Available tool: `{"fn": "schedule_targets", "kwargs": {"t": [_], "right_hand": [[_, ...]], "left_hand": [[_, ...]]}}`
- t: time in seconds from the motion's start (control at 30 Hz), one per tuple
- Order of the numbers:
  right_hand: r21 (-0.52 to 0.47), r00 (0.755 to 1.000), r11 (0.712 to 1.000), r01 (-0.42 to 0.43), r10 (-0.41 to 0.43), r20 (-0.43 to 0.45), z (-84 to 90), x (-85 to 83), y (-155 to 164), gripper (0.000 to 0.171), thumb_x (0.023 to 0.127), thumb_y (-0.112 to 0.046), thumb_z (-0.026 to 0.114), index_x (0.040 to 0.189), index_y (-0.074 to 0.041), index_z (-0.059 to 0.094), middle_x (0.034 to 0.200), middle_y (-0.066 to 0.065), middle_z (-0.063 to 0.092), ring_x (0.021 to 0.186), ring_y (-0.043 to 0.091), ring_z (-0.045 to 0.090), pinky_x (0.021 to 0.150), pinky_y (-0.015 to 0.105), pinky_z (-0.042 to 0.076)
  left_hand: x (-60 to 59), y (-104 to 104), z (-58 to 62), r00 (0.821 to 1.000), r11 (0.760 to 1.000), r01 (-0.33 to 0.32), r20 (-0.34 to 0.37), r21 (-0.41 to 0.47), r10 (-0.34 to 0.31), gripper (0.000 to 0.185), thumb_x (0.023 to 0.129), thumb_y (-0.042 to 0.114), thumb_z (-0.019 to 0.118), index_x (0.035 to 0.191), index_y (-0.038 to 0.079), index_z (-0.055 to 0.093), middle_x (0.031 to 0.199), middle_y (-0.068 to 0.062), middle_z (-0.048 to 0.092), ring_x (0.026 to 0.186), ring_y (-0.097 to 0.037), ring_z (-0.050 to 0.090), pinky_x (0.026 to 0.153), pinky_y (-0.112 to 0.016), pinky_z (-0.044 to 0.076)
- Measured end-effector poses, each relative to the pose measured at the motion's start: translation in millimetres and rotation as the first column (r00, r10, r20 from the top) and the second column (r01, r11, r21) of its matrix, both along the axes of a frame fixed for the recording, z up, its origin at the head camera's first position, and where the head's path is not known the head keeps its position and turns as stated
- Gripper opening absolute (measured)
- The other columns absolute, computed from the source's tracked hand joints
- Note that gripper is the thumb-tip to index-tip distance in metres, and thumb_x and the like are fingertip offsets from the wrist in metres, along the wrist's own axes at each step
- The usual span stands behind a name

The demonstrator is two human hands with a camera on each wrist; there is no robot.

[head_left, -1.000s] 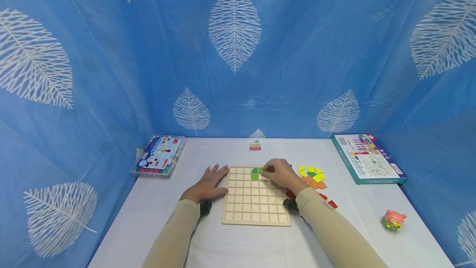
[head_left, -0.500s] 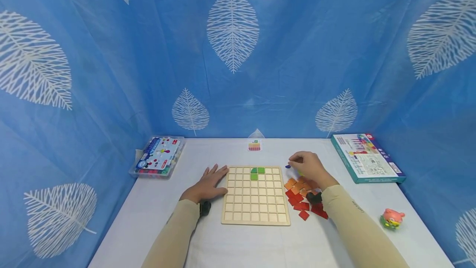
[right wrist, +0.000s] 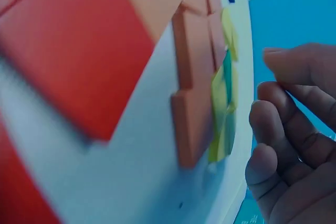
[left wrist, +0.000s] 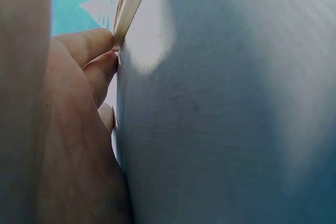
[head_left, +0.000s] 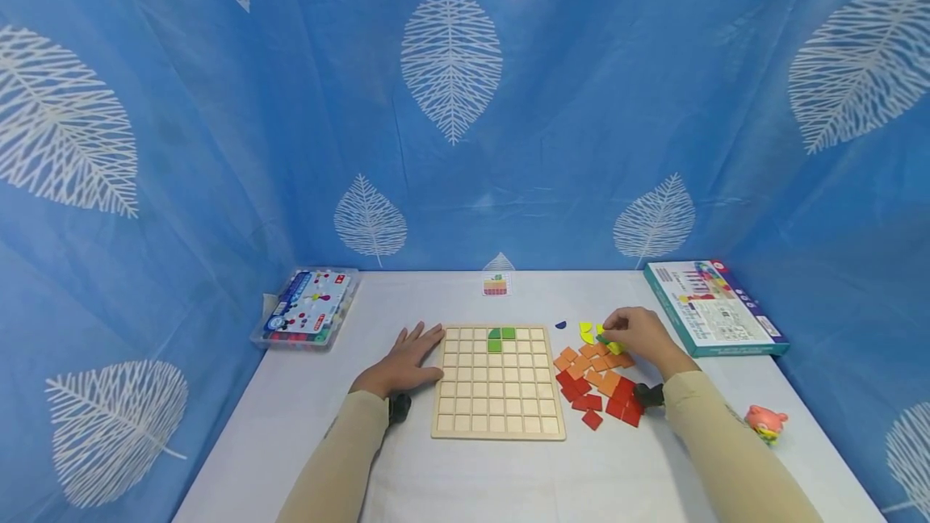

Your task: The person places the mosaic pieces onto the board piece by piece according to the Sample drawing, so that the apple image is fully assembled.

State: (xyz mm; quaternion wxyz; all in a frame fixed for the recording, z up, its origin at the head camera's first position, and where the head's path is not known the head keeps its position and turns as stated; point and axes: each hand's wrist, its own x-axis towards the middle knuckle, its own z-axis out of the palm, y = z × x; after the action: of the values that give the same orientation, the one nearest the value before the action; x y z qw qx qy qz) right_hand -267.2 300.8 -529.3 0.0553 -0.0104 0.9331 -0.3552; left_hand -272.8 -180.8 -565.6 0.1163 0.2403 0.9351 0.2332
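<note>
Writing: box [head_left: 715,309] at right edge of tabletop [head_left: 465,474] and small card [head_left: 496,286] at far edge carry print, too small to read
Board: wooden grid board [head_left: 498,382], mid tabletop, 3 green tiles [head_left: 500,337] in its far rows
Loose tiles: yellow/green tiles [head_left: 592,332] just right of board, orange and red tiles [head_left: 596,386] nearer the front edge
Left hand [head_left: 405,360]: flat, fingers straight, touching board's left edge
Right hand [head_left: 639,337]: fingers curled over yellow/green tiles; can't tell if it grips one
Case: clear plastic case [head_left: 308,315], left edge
</note>
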Motion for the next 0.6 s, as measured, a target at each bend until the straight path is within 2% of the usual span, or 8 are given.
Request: {"fn": "schedule_targets", "kwargs": {"t": [0.4,0.6], "right_hand": [[0.033,0.998,0.999,0.015,-0.017,0.060,-8.5,-4.0,3.6,0.016,0.091,-0.015,0.083,0.100,-0.004,0.074,0.094,0.008,0.069,0.086,0.026,0.061,0.078,0.037,0.058],[0.037,0.997,0.999,0.028,-0.030,0.073,-11.0,-7.9,-2.3,0.017,0.091,-0.016,0.083,0.098,-0.004,0.073,0.092,0.008,0.066,0.082,0.025,0.060,0.068,0.033,0.057]], "left_hand": [[0.4,1.1,2.1,1.000,1.000,-0.002,0.000,-0.009,0.002,0.083,0.096,0.045,0.065,0.167,0.014,0.034,0.171,-0.002,0.028,0.160,-0.030,0.008,0.127,-0.051,0.000],[0.3,1.3,1.5,1.000,1.000,-0.003,0.005,-0.013,0.003,0.083,0.096,0.044,0.065,0.167,0.014,0.034,0.171,-0.002,0.028,0.160,-0.030,0.008,0.127,-0.051,0.001]]}}
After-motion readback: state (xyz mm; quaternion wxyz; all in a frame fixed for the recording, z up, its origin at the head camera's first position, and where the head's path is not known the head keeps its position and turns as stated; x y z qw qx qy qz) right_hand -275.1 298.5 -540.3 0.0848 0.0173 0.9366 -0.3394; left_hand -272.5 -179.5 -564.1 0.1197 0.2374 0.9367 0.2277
